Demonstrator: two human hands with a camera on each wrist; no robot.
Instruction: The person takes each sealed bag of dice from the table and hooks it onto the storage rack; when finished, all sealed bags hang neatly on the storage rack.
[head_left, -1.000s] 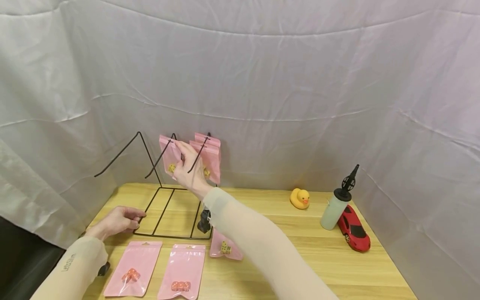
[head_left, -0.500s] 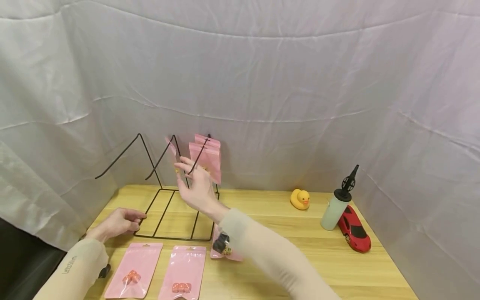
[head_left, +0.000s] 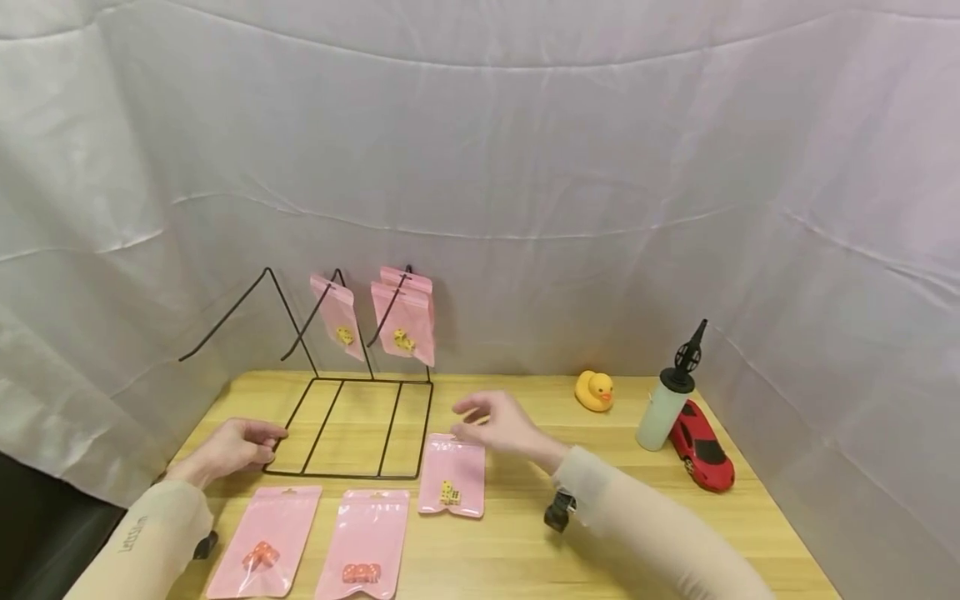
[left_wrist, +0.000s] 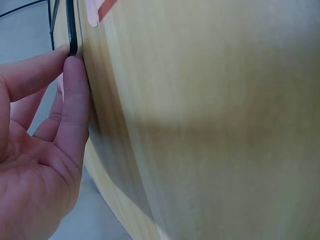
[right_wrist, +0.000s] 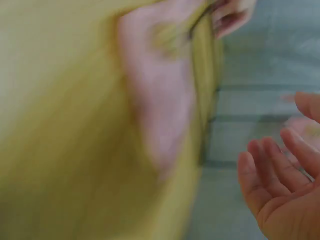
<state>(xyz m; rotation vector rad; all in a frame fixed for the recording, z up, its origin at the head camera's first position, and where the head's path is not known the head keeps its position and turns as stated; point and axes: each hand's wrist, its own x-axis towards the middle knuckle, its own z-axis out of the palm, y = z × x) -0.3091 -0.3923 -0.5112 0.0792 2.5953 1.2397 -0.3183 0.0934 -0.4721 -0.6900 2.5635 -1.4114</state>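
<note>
My left hand (head_left: 234, 447) pinches the left corner of the black wire rack (head_left: 345, 476); in the left wrist view, thumb and finger meet on the wire (left_wrist: 71, 27). My right hand (head_left: 504, 425) hovers with loosely bent fingers at the top edge of a pink pouch (head_left: 453, 462) with yellow dice. That pouch lies on the table; whether a fingertip touches it I cannot tell. In the right wrist view the hand (right_wrist: 285, 185) holds nothing. One pink pouch (head_left: 335, 312) hangs from the middle hook, and pouches with yellow dice (head_left: 406, 310) hang from the right hook.
Two pink pouches with orange-red dice, a left one (head_left: 276, 518) and a right one (head_left: 367, 533), lie before the rack. A yellow rubber duck (head_left: 594, 392), a pale green hand pump (head_left: 663, 414) and a red toy car (head_left: 702, 448) stand at the right.
My right hand has let go of the pouch on the middle hook and moved right and down to the pouch on the table. My left hand stays at the rack.
</note>
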